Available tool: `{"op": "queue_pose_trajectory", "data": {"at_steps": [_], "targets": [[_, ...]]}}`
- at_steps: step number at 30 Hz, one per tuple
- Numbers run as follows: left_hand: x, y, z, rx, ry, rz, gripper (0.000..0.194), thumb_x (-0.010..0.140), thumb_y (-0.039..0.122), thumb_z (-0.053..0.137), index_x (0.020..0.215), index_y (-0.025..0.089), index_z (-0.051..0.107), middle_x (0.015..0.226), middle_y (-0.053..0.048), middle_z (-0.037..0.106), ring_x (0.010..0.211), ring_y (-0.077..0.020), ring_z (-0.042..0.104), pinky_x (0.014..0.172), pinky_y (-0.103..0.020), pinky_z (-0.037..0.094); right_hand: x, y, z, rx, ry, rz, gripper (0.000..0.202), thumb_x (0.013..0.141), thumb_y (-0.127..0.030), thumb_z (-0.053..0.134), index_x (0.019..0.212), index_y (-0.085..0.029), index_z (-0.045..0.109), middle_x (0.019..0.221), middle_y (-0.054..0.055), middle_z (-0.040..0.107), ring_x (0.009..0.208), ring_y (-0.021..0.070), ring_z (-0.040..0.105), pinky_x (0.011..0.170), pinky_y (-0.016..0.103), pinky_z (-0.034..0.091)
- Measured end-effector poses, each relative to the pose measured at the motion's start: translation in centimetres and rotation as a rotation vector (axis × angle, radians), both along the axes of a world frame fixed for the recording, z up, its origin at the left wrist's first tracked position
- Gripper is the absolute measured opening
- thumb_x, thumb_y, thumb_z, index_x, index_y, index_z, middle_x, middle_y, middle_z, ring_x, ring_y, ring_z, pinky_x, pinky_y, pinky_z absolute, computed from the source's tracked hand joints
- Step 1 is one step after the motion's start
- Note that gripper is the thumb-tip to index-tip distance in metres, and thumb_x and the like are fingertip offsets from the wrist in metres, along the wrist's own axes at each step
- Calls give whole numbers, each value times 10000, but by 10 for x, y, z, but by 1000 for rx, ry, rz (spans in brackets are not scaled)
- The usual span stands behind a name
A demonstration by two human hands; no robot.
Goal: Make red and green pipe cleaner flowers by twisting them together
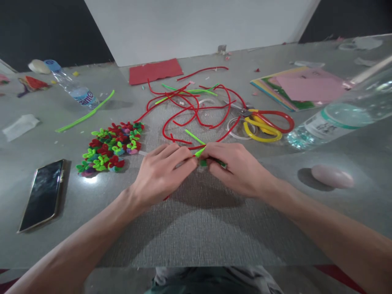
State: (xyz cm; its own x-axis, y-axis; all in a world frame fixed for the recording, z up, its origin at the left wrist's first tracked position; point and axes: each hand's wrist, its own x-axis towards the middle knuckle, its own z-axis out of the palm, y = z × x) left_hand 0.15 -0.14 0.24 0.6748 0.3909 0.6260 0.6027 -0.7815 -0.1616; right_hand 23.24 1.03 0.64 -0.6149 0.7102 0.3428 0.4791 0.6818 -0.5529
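My left hand [165, 167] and my right hand [235, 165] meet above the table's middle, fingertips pinched close together. Between them shows a bright green pipe cleaner [199, 152], one end of it sticking up past the fingers. A bit of dark green fuzzy material peeks out under my right fingers, and a red tip emerges below my left hand; how these join is hidden. Just beyond lie loose red pipe cleaners [196, 107] in a tangle, some green ones among them. Left of my left hand sits a cluster of small red and green fuzzy pieces [105, 149].
Scissors [263, 124] with red and yellow handles lie right of the tangle, near a large bottle [329, 122] and a pink oval object [332, 176]. At left are a phone [43, 194], a small bottle [75, 87] and a green pipe cleaner [87, 115]. Coloured paper [309, 87] lies behind.
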Motion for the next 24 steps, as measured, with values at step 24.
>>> {"op": "queue_pose_trajectory", "data": {"at_steps": [24], "targets": [[-2,-2,-2,-165,42,93,183,1090,241,586,964,175,702,898,-21,741,768,-148,671,578,-273,450,0,0,-3,62,-71,-37,209,933,-89,477,893,-140,676,883,85,688,817,204,626,753,324,431]]}}
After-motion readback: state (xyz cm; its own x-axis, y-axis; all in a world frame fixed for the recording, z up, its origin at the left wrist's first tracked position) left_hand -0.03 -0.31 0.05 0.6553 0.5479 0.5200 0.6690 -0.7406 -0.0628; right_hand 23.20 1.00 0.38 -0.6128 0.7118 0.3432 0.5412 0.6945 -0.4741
